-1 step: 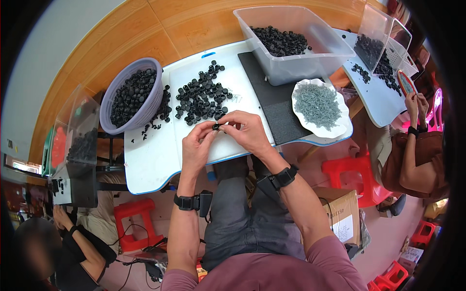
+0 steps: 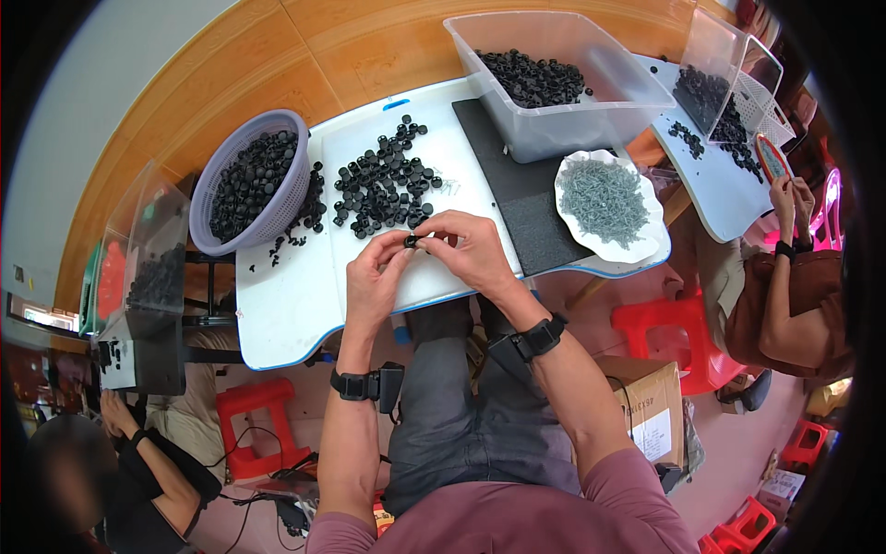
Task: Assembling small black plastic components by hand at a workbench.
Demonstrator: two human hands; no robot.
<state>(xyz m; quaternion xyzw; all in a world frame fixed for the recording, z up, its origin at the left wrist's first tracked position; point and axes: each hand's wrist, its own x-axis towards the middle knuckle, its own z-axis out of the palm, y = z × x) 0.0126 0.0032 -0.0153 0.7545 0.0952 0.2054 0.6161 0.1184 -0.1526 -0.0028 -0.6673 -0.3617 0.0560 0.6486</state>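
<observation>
Black part point(image 2: 411, 241) sits between the left hand point(image 2: 373, 279) and the right hand point(image 2: 472, 249), pinched by both hands' fingertips, its long axis unclear.

A pale grey wall point(image 2: 65, 120) curves up at the left, and glossy orange-brown wood-look panelling point(image 2: 249, 74) runs behind the white, blue-edged desk point(image 2: 286, 305). The floor point(image 2: 752, 425) is pinkish, with one red plastic stool point(image 2: 254, 399) to the left and another red stool point(image 2: 688, 323) below a second pale desk point(image 2: 711, 194) on the right. Bright light fills a small opening point(image 2: 61, 319) at far left, too small to identify as a window.
</observation>
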